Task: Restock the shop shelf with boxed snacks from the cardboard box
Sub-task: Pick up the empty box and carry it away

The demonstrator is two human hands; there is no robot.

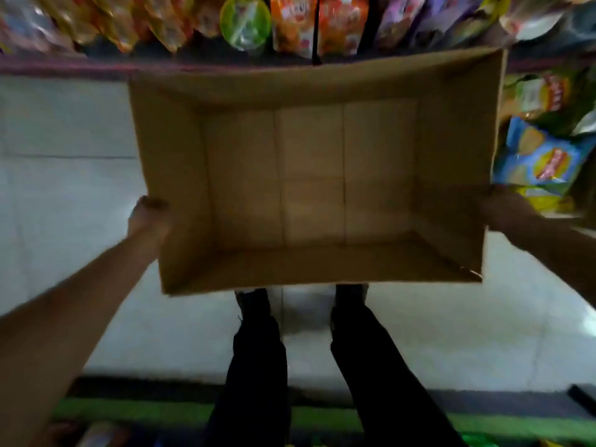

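Cardboard box (309, 175): one | left hand (146, 217), right hand (503, 208): two, gripping its sides

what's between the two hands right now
In the head view, the open cardboard box spans the whole gap between the left hand and the right hand, each holding a side wall. Its inside shows only bare cardboard.

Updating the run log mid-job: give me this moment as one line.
cardboard box: empty, held up over floor | left hand: grips left wall | right hand: grips right wall | shelf snacks: ahead
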